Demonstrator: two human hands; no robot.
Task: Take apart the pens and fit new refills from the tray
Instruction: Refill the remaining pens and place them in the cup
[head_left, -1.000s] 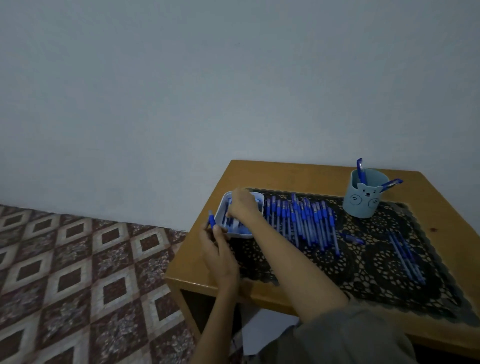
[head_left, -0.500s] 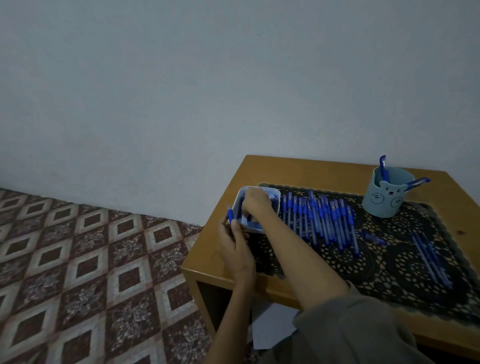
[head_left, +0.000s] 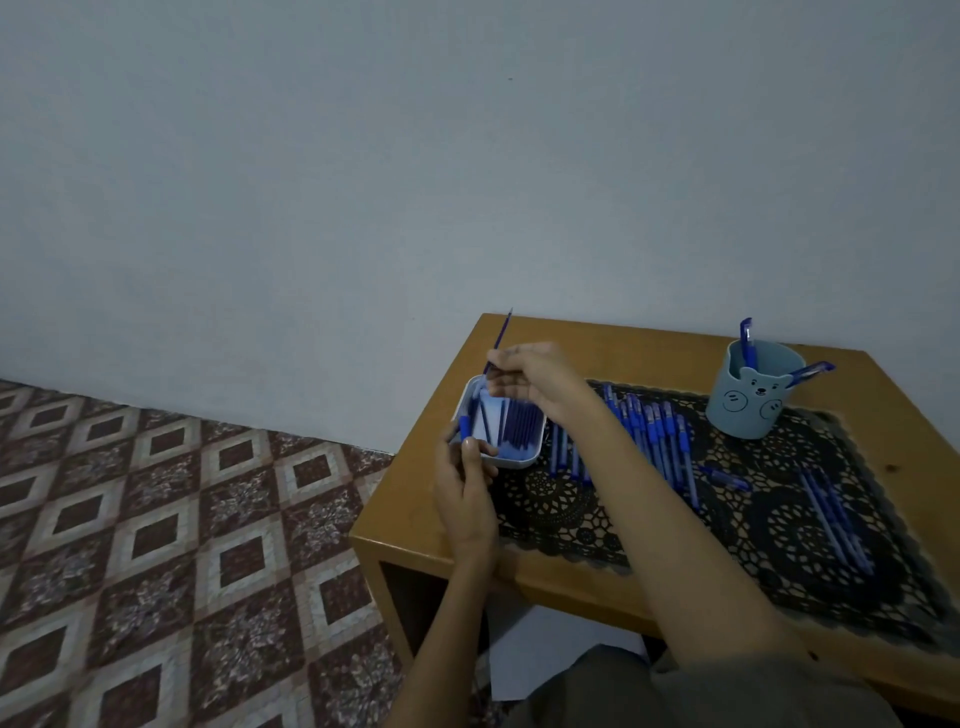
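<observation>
Refitting under way at the worktop (head_left: 571, 338). My right hand (head_left: 540, 382) pinches one new refill (head_left: 500, 335) between thumb and fingertips, and the refill slants upward just above the far edge of the tray (head_left: 511, 461). My left hand (head_left: 465, 499), at the tray's near left corner, is curled round what I take to be an opened pen barrel (head_left: 465, 428). Its blue end pokes up against the tray's rim. The spare refills (head_left: 517, 423) lie inside the tray, and the row of pens (head_left: 654, 431) lies to the tray's right on the lace mat (head_left: 561, 514). I judge this the fetch-and-fit step: the refill is lifted out but not yet in the barrel. Next the hands must meet, with the thin refill lined up on the barrel's open mouth and slid in straight.
</observation>
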